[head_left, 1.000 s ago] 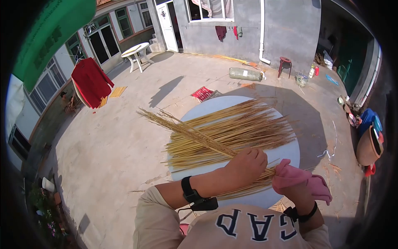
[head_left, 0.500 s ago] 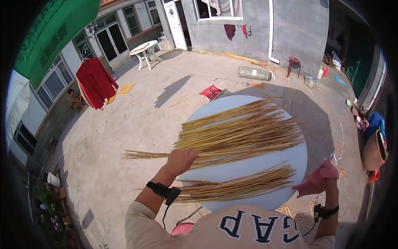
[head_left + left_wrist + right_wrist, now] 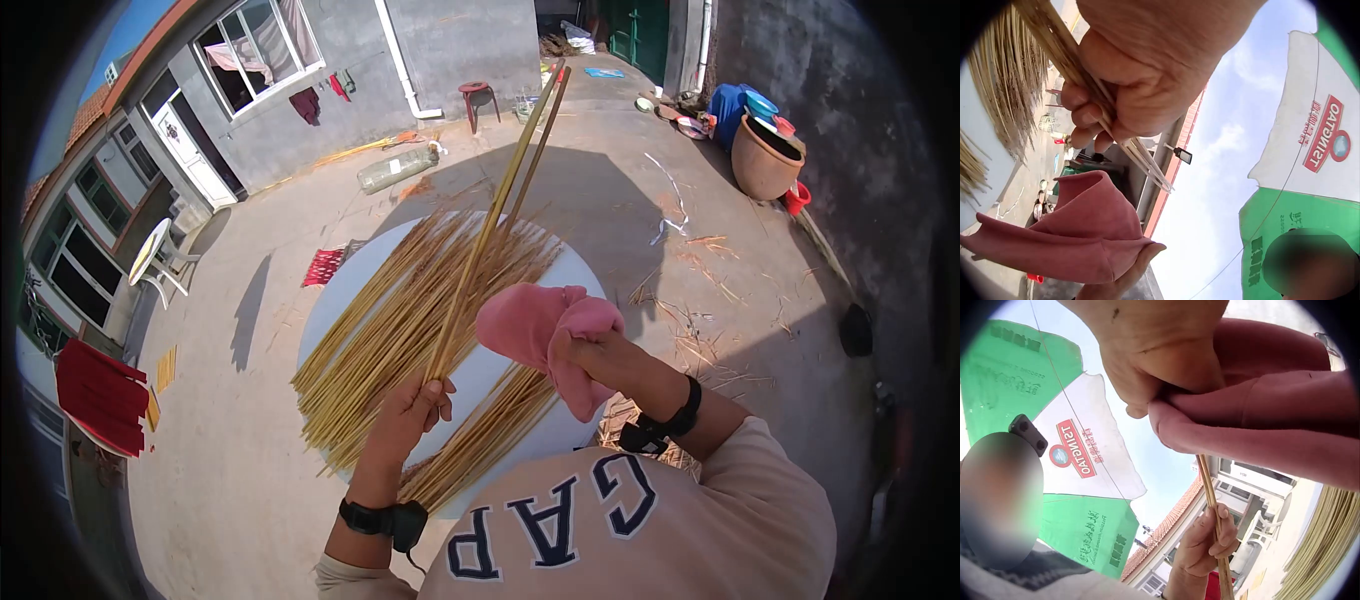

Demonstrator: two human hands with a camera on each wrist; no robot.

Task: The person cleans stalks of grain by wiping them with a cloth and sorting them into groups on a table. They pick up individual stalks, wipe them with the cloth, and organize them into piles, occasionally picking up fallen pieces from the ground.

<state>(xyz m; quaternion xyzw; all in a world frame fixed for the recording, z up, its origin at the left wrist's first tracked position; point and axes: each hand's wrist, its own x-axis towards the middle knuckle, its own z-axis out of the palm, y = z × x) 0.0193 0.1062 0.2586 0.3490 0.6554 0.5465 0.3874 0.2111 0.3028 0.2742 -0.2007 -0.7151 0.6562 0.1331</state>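
My left hand (image 3: 415,410) grips a few long straw stalks (image 3: 490,225) near their lower end. They slant up and away over the round pale table (image 3: 582,268). In the left wrist view, the fingers curl round the stalks just above the cut ends. My right hand (image 3: 600,358) clutches a folded pink cloth (image 3: 525,322), close to the right of the raised stalks. In the right wrist view, the cloth (image 3: 1260,419) hides most of that hand's fingers. A wide layer of stalks (image 3: 385,335) covers the table's left part, and a smaller bundle (image 3: 490,440) lies nearer my body.
Loose straw scraps (image 3: 700,350) litter the concrete right of the table. Farther off stand a clay pot (image 3: 760,160), a red stool (image 3: 478,105) and a white table (image 3: 152,260). A wrapped roll (image 3: 397,170) lies beyond the table, near a red mat (image 3: 323,267).
My left hand has come in from the left and raised the stalks from nearly level to steep. The cloth, drawn away to the right earlier, is back beside the stalks. The head view has turned right.
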